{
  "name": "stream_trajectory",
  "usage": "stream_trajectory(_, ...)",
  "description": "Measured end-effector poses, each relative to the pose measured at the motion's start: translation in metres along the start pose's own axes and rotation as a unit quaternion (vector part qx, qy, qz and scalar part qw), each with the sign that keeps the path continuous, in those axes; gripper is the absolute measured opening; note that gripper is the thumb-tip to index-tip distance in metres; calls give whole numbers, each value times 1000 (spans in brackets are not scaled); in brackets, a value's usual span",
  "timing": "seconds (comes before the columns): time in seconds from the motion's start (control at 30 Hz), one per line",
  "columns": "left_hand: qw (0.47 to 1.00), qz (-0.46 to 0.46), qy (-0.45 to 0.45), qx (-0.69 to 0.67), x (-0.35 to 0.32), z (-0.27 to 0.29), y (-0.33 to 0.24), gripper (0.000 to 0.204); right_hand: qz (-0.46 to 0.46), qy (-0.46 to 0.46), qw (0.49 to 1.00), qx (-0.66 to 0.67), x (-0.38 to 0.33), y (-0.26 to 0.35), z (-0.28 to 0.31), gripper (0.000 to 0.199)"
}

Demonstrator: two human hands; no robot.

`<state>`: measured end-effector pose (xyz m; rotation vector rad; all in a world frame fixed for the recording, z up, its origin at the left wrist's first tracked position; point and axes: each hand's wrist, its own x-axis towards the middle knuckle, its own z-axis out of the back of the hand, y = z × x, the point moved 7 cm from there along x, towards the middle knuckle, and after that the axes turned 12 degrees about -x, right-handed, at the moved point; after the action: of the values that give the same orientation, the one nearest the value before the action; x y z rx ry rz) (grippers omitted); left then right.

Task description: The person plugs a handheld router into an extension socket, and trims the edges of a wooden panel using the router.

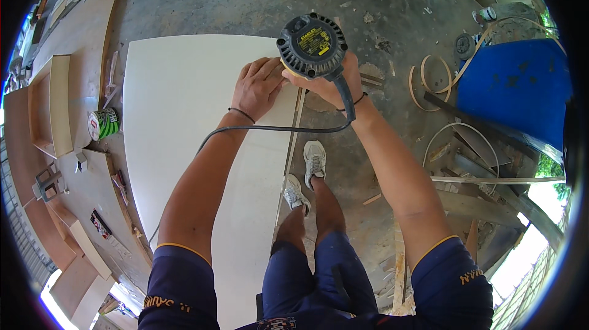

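A black-and-yellow trim router [313,46] stands upright over the right edge of a large white board [178,97], its round vented top toward me. My right hand [334,87] is wrapped around the router's right and near side. From the left, my left hand [257,87] rests low by the board, its curled fingers pressed against the tool's lower part. The black power cord [276,128] leaves the router on the right, loops across the board and passes under my left forearm. The router's base and bit are hidden beneath its body and my hands.
On the left, wooden panels [80,47] bear a green-and-black can [104,124] and an open wooden box frame [52,106]. A blue barrel [512,90] lies right, beside curled edging strips [437,75] and scrap wood. My shoes [315,158] stand beside the board's right edge.
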<state>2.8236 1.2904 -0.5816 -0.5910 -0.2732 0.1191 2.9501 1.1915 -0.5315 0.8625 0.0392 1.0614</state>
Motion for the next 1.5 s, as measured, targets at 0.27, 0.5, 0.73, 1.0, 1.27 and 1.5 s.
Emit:
stream_trajectory(0.27, 996, -21, -85, -30, 12, 10, -8, 9, 23, -21, 999, -6, 10, 1, 6, 32)
stream_trajectory(0.5, 996, 6, -74, -46, 19, 9, 1, 11, 37, -39, 999, -7, 21, 4, 11, 33)
stream_trajectory(0.73, 994, -4, -99, -37, 23, 9, 2, 11, 32, -33, 999, 19, 28, 2, 11, 33)
stream_trajectory(1.0, 994, 28, -102, -37, 26, 11, 10, 17, 41, -31, 999, 17, 35, 1, 12, 33)
stream_trajectory(1.27, 987, 92, -132, 4, 26, 11, 11, 19, 22, -19, 998, 48, 39, -5, 12, 31)
stream_trajectory(1.5, 985, 94, -139, 23, 29, 10, 11, 17, 44, -31, 998, 25, 46, -3, 16, 30)
